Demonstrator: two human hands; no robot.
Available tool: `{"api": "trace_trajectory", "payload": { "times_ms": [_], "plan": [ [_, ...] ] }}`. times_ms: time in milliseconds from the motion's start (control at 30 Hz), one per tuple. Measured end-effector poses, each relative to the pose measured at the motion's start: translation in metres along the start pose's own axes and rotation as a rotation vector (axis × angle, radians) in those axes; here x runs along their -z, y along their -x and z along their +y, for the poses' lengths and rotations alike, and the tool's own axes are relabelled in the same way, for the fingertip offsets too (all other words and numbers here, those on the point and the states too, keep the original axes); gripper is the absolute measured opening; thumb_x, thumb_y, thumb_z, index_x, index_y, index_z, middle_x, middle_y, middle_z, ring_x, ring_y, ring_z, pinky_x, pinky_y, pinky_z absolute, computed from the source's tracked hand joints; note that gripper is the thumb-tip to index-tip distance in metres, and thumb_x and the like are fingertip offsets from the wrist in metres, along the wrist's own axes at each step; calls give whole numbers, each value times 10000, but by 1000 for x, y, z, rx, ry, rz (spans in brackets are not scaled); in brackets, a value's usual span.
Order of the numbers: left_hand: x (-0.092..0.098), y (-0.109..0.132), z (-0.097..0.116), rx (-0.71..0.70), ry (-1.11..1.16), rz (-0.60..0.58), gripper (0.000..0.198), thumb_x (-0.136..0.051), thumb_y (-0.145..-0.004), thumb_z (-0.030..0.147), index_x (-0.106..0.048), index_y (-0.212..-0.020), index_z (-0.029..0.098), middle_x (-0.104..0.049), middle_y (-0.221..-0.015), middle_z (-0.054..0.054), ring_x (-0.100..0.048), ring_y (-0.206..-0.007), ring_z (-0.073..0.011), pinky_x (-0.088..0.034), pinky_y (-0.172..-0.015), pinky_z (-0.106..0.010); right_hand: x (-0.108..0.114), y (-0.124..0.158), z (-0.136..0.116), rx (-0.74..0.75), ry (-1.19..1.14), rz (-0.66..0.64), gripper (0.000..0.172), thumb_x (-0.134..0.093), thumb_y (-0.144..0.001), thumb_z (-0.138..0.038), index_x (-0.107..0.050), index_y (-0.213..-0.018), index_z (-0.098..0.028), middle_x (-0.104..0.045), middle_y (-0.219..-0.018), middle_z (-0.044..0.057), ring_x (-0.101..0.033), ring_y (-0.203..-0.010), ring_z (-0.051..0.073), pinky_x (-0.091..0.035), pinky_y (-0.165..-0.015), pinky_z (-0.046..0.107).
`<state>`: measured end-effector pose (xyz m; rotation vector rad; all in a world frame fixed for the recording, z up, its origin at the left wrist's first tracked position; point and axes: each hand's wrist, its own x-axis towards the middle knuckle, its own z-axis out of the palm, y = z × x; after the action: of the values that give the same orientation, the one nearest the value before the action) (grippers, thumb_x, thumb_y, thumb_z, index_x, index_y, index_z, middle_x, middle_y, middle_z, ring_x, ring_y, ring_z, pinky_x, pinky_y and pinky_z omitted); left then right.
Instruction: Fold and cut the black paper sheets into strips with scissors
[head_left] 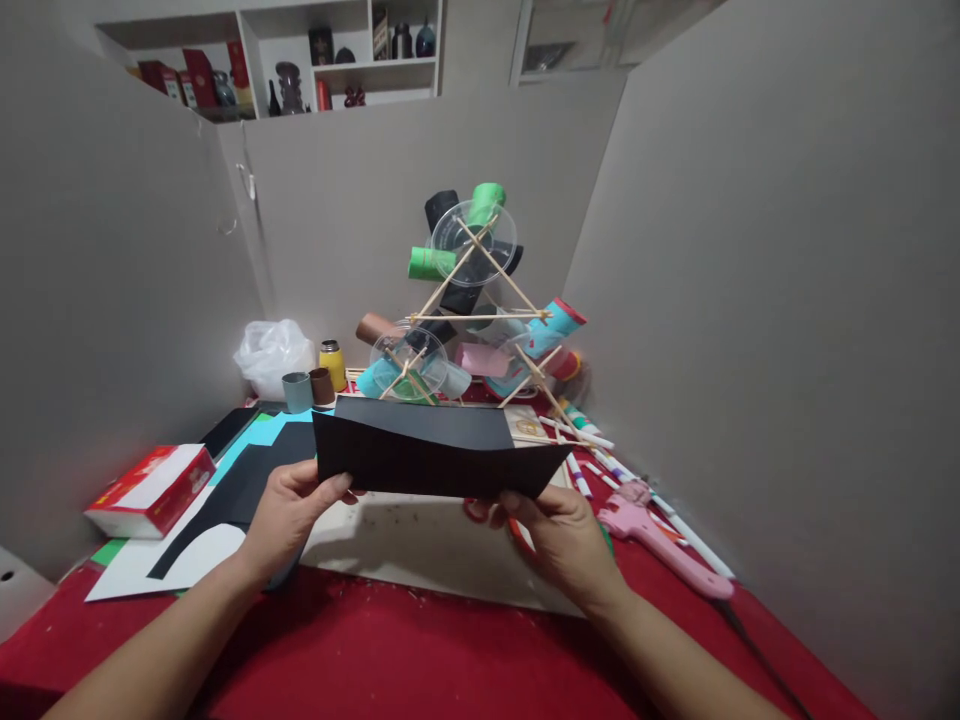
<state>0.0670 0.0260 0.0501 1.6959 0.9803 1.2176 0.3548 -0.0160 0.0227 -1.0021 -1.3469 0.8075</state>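
Observation:
A strip of black paper (427, 465) is held up in front of me, slightly curved along its upper edge. My left hand (285, 520) pinches its lower left corner between thumb and fingers. At the lower right, my right hand (566, 540) grips it the same way. Directly behind the upper edge shows a dark grey surface (420, 425); I cannot tell if it belongs to the same sheet. Red scissors handles (522, 538) appear beside my right fingers, partly covered by them. Below the paper lies a pale board (420, 560) with small dark scraps.
Stick-and-plastic-disc wheels (474, 243) carrying coloured paper tubes stand at the back. A pink glue gun (667, 545) with a cord lies right, near white sticks (697, 550). Left are black sheets (262, 470), a red-and-white tissue pack (154, 490) and a yellow bottle (331, 366).

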Motion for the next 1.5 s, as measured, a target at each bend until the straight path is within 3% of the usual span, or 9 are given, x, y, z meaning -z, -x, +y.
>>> {"api": "trace_trajectory", "payload": {
  "times_ms": [167, 367, 633, 900, 1167, 1267, 1367, 1433, 1500],
  "plan": [
    [-7, 7, 3, -35, -21, 50, 213, -708, -751, 341, -688, -684, 140, -645, -652, -23, -563, -608, -151, -449, -571, -253, -7, 5, 1, -60, -16, 170, 339, -685, -759, -465, -679, -559, -191, -688, -610, 43, -606, -594, 186, -485, -599, 300],
    [-18, 17, -3, -154, -66, 118, 156, -692, -759, 274, -646, -672, 154, -580, -634, -1, -507, -602, -127, -432, -560, -235, -13, 8, 11, -87, -126, 260, 297, -677, -793, -424, -680, -614, -186, -681, -606, 28, -617, -591, 164, -489, -612, 276],
    [-22, 19, -2, -186, 2, 135, 164, -685, -771, 276, -638, -667, 158, -619, -676, -23, -548, -635, -142, -457, -585, -245, -15, 12, -4, -40, -102, 275, 217, -693, -775, -422, -657, -795, -208, -688, -605, 4, -633, -544, 173, -502, -566, 271],
    [-18, 15, 0, -115, 19, 134, 322, -670, -802, 323, -521, -566, 163, -577, -537, 9, -501, -537, -105, -395, -555, -228, -15, 20, -4, 46, -2, 232, 185, -628, -837, -408, -631, -894, -232, -679, -638, -7, -635, -592, 162, -513, -624, 258],
    [-23, 21, 0, -167, -63, 240, 360, -658, -809, 312, -457, -544, 175, -527, -509, 26, -454, -506, -88, -366, -502, -209, -15, 23, 0, 78, -8, 225, 149, -615, -858, -387, -607, -882, -240, -680, -656, -12, -638, -623, 147, -513, -635, 240],
    [-26, 22, 2, -185, 1, 274, 378, -680, -787, 297, -407, -552, 180, -484, -511, 48, -481, -485, -81, -383, -485, -198, -16, 24, -2, 97, -8, 240, 145, -623, -856, -370, -597, -912, -239, -695, -687, -11, -656, -621, 146, -520, -633, 240],
    [-27, 21, 5, -108, 156, 269, 328, -710, -759, 312, -414, -674, 197, -502, -516, 77, -534, -451, -88, -414, -460, -188, -18, 24, -4, 126, -13, 244, 143, -619, -861, -361, -576, -923, -240, -696, -687, -17, -662, -602, 142, -526, -614, 238],
    [-25, 20, 7, -53, 203, 227, 280, -700, -775, 310, -496, -942, 216, -565, -534, 83, -569, -476, -100, -460, -513, -198, -20, 23, -5, 136, -32, 237, 146, -611, -867, -357, -553, -940, -245, -694, -662, -23, -662, -587, 143, -529, -601, 240],
    [-22, 18, 9, -21, 191, 170, 554, -672, -809, 300, -395, -1284, 233, -599, -542, 82, -586, -519, -103, -489, -596, -215, -21, 23, -6, 117, -74, 228, 243, -608, -869, -359, -513, -1069, -261, -694, -630, -30, -668, -574, 157, -536, -590, 258]
  ]
}}
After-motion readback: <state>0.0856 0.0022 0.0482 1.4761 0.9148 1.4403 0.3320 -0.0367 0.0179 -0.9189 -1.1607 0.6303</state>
